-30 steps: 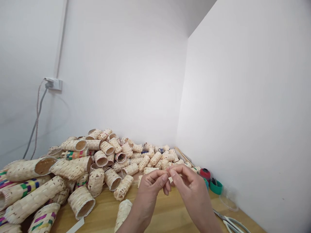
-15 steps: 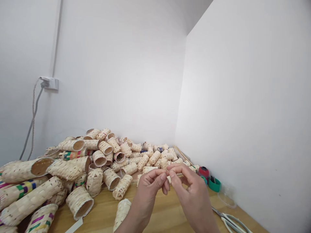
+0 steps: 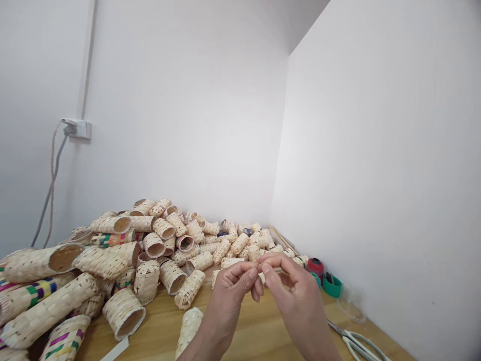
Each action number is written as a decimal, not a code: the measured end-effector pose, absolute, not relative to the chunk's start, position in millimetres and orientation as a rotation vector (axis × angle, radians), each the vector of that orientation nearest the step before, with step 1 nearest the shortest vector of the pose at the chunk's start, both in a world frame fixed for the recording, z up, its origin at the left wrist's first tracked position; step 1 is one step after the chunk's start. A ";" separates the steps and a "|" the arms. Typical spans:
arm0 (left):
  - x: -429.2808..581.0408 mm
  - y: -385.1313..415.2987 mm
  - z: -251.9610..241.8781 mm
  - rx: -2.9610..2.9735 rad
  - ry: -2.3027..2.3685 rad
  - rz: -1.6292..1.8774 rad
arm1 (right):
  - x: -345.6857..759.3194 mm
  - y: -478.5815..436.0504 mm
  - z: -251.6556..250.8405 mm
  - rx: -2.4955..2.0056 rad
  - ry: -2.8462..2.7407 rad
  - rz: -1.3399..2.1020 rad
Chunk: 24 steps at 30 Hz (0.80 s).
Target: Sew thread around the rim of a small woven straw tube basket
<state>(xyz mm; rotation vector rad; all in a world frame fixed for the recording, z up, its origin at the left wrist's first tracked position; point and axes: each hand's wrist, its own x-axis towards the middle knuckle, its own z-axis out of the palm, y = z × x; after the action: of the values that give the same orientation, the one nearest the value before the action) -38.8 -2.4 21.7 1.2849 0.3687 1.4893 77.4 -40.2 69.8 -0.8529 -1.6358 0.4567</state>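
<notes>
Left hand point(image 3: 232, 287) and right hand point(image 3: 293, 287) pinch a small pale strip point(image 3: 262, 278) together, probably bamboo. Woven tubes point(image 3: 154, 245) are heaped just beyond on the table point(image 3: 255, 333).

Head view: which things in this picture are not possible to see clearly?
- The pale strip: mostly hidden by the fingers of the left hand and right hand.
- The scissors: cut off by the bottom edge.
- The blue bits in the woven tube pile: too small to identify.
</notes>
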 end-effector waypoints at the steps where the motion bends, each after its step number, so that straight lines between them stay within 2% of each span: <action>1: -38.8 -2.5 21.7 1.286 0.367 1.487 | 77.3 -40.4 69.8 -0.851 -1.641 0.462; 24: -37.8 -4.2 23.9 1.261 0.379 1.483 | 76.9 -40.3 68.4 -0.841 -1.640 0.482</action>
<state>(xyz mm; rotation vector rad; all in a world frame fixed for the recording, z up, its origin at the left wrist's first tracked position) -37.8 -4.2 23.9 1.2605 0.3788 1.4827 76.9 -40.3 68.4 -0.8407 -1.6397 0.4823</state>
